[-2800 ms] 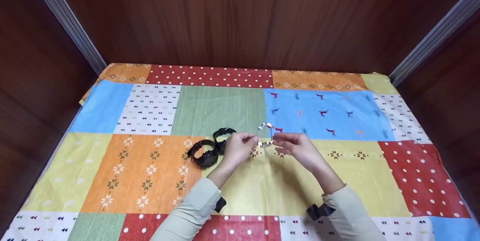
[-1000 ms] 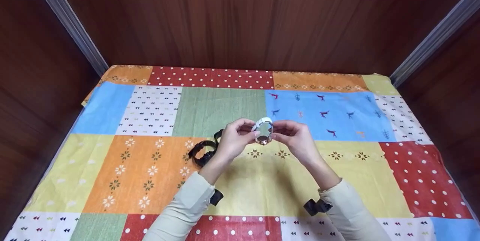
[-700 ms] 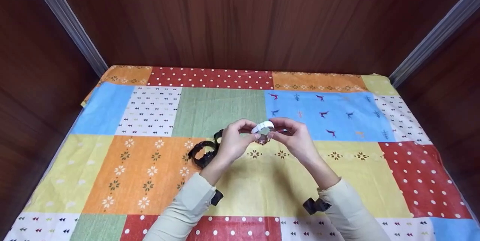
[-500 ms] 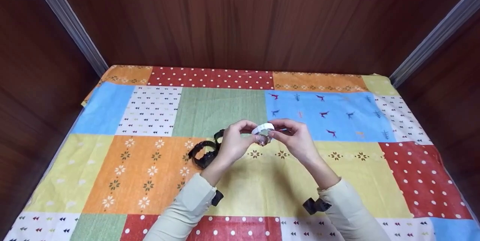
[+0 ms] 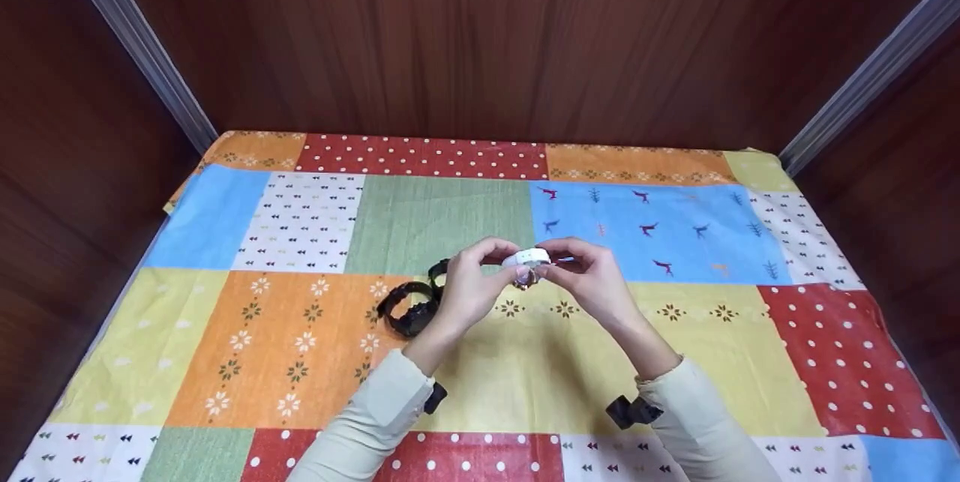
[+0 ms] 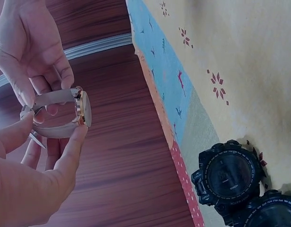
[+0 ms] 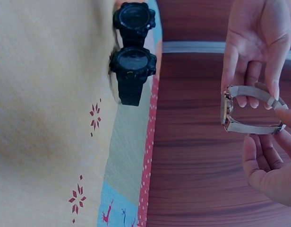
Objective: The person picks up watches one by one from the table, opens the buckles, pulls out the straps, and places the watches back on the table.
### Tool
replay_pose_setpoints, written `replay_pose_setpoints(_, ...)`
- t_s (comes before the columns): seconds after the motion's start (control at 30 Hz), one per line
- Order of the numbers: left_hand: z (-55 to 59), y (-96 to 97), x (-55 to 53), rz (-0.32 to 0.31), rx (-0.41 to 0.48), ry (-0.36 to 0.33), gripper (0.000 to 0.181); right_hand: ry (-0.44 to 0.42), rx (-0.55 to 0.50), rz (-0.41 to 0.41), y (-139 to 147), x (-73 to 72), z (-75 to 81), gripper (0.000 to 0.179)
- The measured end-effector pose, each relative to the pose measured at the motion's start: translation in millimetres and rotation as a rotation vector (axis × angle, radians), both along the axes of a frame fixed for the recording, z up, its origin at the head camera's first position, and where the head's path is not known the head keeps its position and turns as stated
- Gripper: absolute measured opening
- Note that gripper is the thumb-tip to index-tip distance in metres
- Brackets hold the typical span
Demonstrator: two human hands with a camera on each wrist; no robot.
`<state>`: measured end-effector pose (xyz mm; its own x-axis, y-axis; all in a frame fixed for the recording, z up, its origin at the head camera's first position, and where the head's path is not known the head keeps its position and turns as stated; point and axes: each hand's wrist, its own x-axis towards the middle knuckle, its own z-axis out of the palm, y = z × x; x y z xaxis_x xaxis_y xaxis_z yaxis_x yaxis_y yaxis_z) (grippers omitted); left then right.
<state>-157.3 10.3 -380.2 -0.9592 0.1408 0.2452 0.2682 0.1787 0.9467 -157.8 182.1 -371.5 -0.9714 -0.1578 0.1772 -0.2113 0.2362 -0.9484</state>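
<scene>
A wristwatch with a white strap [image 5: 531, 256] and a gold-rimmed case [image 6: 82, 108] is held up in front of me, its strap forming a loop. My left hand [image 5: 471, 288] pinches it from the left, thumb at the strap's far end from the case [image 6: 29, 116]. From the right, my right hand [image 5: 598, 279] grips it, with its thumb at the strap too. In the right wrist view the looped watch [image 7: 252, 91] sits between both hands' fingers. The fingers partly cover the strap's joined end.
Two black digital watches stand side by side on the patchwork tablecloth, left of my hands: the nearer black watch [image 5: 407, 311] and the farther black watch [image 5: 436, 272], partly hidden by my left hand. A dark wood panel [image 5: 480, 40] rises behind the table.
Both hands have moved slightly forward and closer around the white-strapped watch. It has been turned and tilted, so the strap's outer side faces up toward me. The black watches have stayed put.
</scene>
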Motion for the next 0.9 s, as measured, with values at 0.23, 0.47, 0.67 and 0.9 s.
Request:
replay_pose_setpoints(0.23, -0.3, 0.8, 1.5, 0.010, -0.046, 0.015, 0.020, 0.099, 0.065, 0.029, -1.8, -0.4, -1.5, 0.026)
replay_pose_setpoints(0.47, -1.2, 0.6, 2.0, -0.010, -0.047, 0.017, 0.023, 0.144, 0.103, 0.041, -2.4, -0.3, -2.6, 0.024)
replay_pose_setpoints(0.67, -2.2, 0.9, 2.5, -0.027, -0.020, 0.013, 0.022, 0.130, 0.083, 0.034, -2.2, 0.3, -4.2, 0.023)
replay_pose_setpoints(0.9, -2.1, 2.6, 3.0, -0.013, -0.039, 0.021, 0.019, 0.139, 0.088, 0.032, -0.8, 1.3, -5.5, 0.024)
